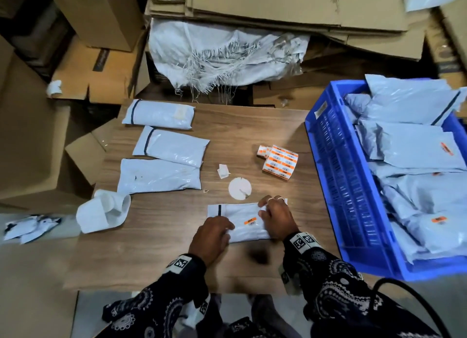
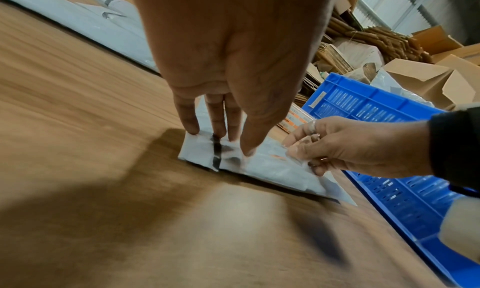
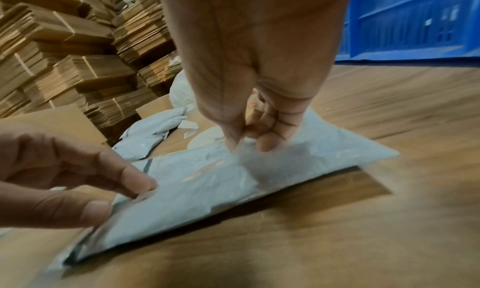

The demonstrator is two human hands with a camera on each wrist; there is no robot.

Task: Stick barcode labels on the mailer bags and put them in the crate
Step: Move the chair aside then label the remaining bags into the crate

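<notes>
Grey mailer bag (image 1: 242, 221) with an orange barcode label (image 1: 251, 221) lies beside the blue crate (image 1: 336, 176); left hand (image 1: 211, 236) presses it with straight fingers, right hand (image 1: 277, 219) pinches its edge.

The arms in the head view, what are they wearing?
Dark sleeves with a white paisley pattern. Each wrist has a white band printed with black square code markers. The right hand wears silver rings; the left hand shows none.

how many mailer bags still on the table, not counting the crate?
4. Three lie in a column at the table's left: far, middle, near. The fourth, already labelled, sits under both hands at the near edge. Crumpled white pieces at left look like scraps, not bags.
</notes>
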